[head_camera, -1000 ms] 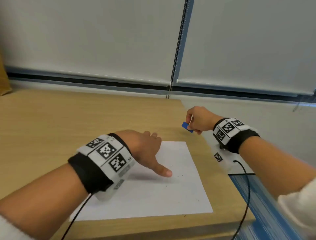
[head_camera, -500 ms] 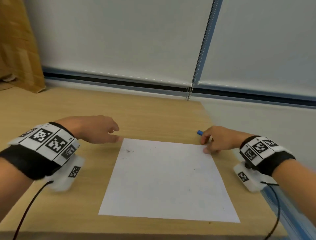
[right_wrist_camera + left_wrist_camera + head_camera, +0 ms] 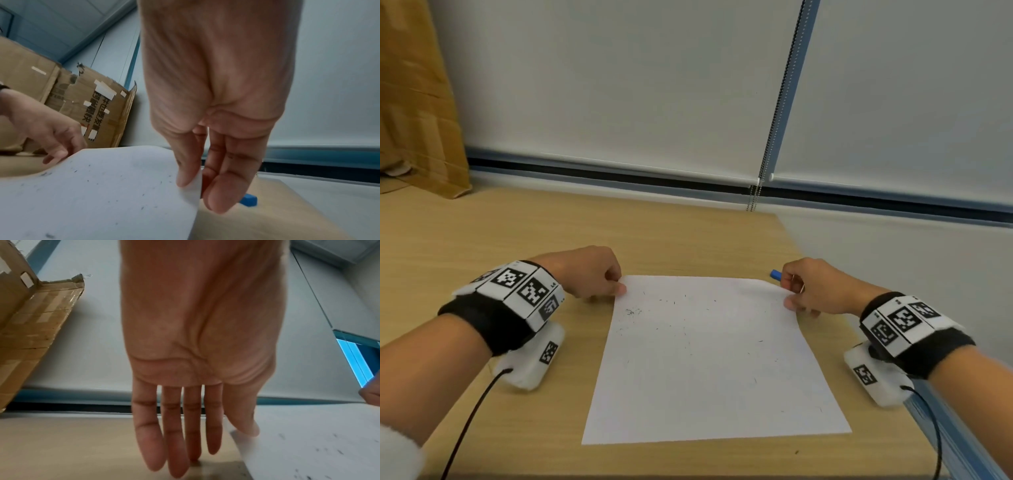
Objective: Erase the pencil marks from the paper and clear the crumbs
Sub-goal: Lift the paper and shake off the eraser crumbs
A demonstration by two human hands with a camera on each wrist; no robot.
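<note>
Head view: erasing looks done, crumbs (image 3: 635,311) left on paper (image 3: 709,359). Right hand (image 3: 813,289) fingers (image 3: 186,170) pinch its far corner; left hand (image 3: 589,274) fingers straight, thumb on the opposite corner (eraser (image 3: 775,274) just beyond right fingers).

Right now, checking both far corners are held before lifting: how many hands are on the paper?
2. The left hand touches the paper at its far left corner; the right hand pinches the raised far right corner, beside the blue eraser.

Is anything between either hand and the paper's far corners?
Nothing visible. The right hand already pinches the paper at its far right corner; the left hand touches the far left corner. The eraser lies beyond, clear.
</note>
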